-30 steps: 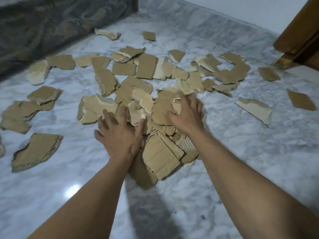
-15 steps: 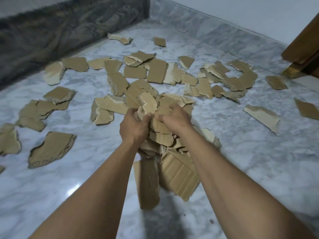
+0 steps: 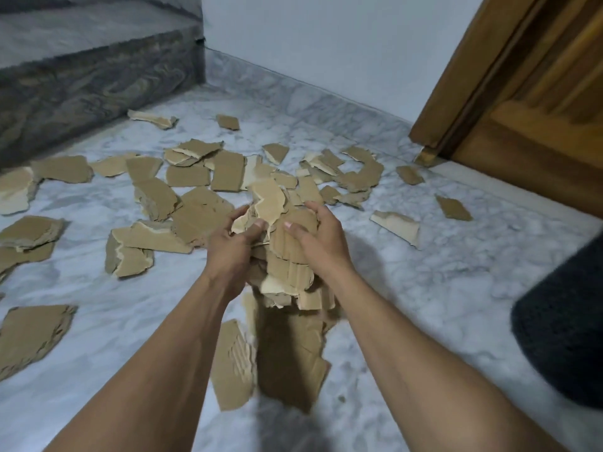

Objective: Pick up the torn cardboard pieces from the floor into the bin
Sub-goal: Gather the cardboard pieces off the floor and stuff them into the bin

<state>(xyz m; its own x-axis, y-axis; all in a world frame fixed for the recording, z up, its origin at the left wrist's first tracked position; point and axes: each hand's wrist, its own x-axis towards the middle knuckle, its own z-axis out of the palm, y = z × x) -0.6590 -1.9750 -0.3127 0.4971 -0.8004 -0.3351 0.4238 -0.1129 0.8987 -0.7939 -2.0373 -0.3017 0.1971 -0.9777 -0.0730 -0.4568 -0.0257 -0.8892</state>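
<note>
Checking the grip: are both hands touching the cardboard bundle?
Touching. The head view shows the left hand and right hand pressed against the cardboard bundle.

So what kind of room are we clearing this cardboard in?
Probably a room in a home: polished marble floor with a matching skirting along a plain wall, a wooden door at right, and a dark stone step at left.

Torn brown cardboard pieces (image 3: 192,220) scattered on floor, some bunched aloft
</note>
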